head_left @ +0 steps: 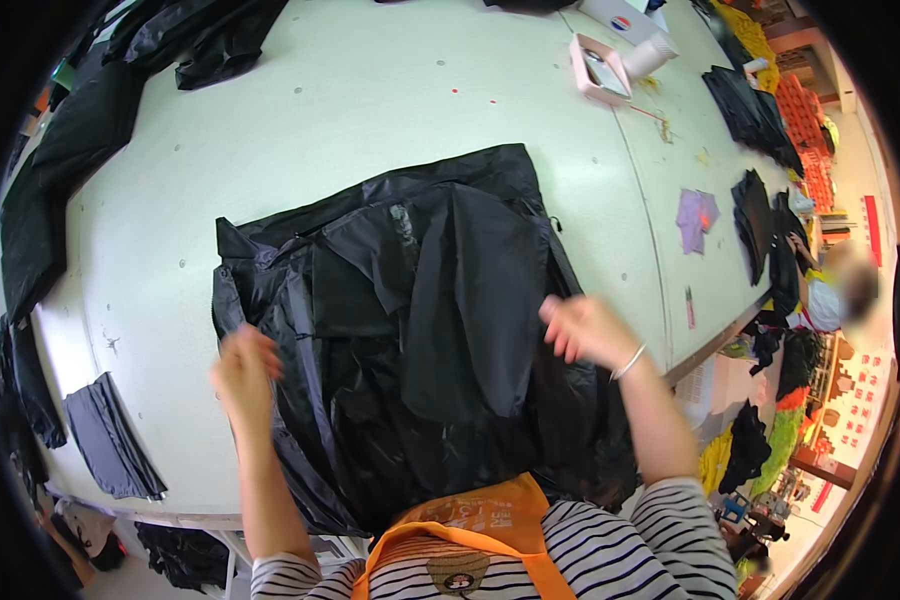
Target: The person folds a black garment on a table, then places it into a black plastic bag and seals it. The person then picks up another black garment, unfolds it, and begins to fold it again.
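A shiny black garment, apparently a jacket (470,290), lies spread in front of me with its folds and loose panels uppermost. Its lower part hangs toward my body. At its left edge is my left hand (245,372), fingers bent and blurred by motion; whether they grip the cloth I cannot make out. Over the right side of the garment hovers my right hand (592,332), its thumb apart from half-curled fingers and nothing visible between them. A white bracelet circles that wrist.
The pale table (370,120) carries a folded dark cloth piece (115,437) at left, black garments (80,130) at far left, a pink tray (600,70) beside a white thread cone (650,55), and a purple scrap (696,218) at right. Another person (825,300) is beyond the right edge.
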Available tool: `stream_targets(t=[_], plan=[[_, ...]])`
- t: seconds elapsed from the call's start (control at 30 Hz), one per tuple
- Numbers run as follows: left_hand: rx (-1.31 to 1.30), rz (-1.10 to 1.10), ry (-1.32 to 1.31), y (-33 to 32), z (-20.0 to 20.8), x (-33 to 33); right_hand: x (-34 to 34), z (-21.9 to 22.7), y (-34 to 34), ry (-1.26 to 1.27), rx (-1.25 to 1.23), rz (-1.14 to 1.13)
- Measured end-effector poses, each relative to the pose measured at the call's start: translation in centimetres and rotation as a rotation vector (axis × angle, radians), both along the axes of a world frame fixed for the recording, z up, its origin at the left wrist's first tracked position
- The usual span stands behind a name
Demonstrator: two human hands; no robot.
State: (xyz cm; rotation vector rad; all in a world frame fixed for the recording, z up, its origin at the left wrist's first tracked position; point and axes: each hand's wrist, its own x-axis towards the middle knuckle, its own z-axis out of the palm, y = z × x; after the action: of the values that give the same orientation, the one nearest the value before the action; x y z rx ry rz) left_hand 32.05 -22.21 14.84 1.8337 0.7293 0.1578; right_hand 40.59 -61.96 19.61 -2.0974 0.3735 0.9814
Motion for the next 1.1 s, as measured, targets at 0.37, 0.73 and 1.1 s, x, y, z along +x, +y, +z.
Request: stream_targets(t=[0.37, 0.73, 1.1], plan=[[0.037, -0.726, -0.445, -21.0, 4.0, 0.4, -10.5, -6.0, 4.2, -0.239, 0.215, 0.109], [0.833, -0.693, -0.004, -28.7, -1.4, 5.2, -0.8, -13.1, -33.0, -0.748, -0.884, -0.508], [0.807, -0.713, -0.092, -30.7, -4.5, 11.9, -2.0, -16.2, -38.8, -1.001, -0.835, -0.312]])
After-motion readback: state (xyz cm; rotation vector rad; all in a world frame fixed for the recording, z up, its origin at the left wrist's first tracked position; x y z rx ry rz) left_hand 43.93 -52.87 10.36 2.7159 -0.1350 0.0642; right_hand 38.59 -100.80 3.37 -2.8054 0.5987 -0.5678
